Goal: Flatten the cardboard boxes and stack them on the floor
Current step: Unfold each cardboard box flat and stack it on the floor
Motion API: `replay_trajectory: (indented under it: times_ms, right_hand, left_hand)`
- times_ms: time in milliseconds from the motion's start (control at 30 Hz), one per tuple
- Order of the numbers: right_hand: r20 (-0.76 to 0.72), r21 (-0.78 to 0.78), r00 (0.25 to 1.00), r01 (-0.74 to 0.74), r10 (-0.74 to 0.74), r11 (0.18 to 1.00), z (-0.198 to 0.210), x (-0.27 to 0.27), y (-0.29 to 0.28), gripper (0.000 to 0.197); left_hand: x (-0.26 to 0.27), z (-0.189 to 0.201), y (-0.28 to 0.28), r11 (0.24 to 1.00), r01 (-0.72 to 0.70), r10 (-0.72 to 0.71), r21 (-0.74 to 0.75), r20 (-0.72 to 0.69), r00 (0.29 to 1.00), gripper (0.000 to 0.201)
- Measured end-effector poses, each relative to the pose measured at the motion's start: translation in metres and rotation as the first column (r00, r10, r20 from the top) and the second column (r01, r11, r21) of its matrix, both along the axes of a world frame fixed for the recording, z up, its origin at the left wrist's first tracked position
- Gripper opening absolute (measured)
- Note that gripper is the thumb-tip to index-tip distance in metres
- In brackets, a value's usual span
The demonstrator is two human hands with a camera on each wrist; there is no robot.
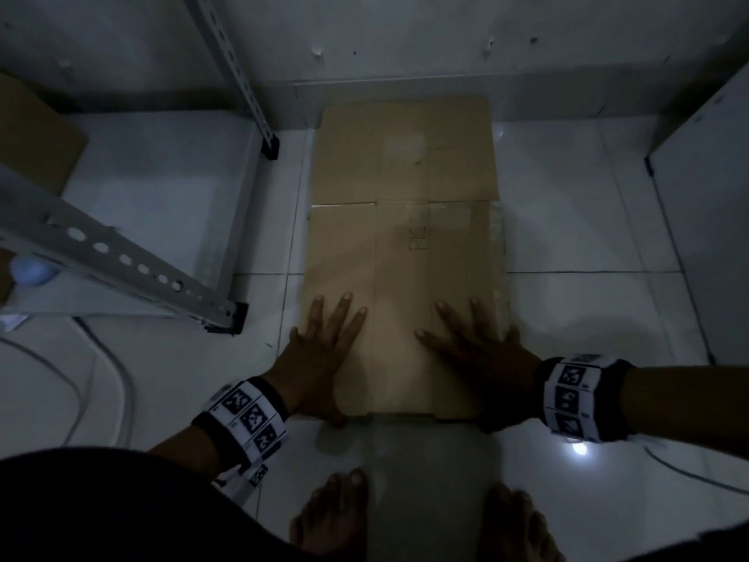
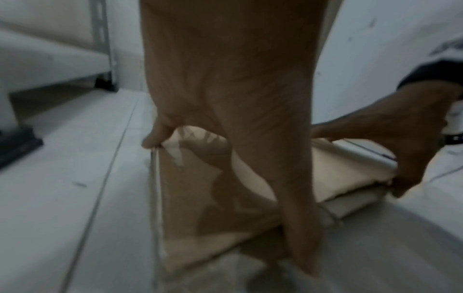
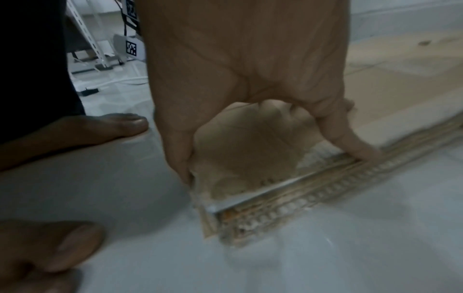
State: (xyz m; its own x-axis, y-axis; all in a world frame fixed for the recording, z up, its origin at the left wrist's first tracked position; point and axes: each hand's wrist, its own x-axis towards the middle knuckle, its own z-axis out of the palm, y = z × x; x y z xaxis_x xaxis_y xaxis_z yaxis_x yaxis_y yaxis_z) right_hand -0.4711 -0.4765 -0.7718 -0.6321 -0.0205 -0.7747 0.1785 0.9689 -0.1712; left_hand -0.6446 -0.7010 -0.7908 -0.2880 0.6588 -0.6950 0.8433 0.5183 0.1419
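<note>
- The flattened cardboard (image 1: 405, 237) is laid on the tiled floor (image 1: 587, 221), its far end against the wall.
- Its near corners are pressed by the left hand (image 1: 320, 350) and right hand (image 1: 482, 350), fingers spread flat; thumbs apparently hooked over the edges.
- A metal shelf frame (image 1: 121, 257) stands at left.

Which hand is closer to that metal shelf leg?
Left. The left hand presses the cardboard edge beside the shelf leg; the right hand presses the opposite edge.
</note>
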Motion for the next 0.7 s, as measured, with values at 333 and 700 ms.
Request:
replay_trajectory:
  times_ms: [333,700]
  right_hand:
    - [-0.036,-0.18,0.816,0.563,-0.577,0.807,-0.005,-0.024,0.021,0.154]
    - [0.075,-0.095,0.843,0.538,-0.533,0.837,-0.013,-0.037,0.036,0.142]
  left_hand:
    - [-0.031,0.0,0.019,0.699,-0.682,0.612,0.217,0.312,0.727,0.159]
    - [-0.039,-0.006,0.024,0.775,-0.612,0.575,0.159,0.225,0.787,0.16]
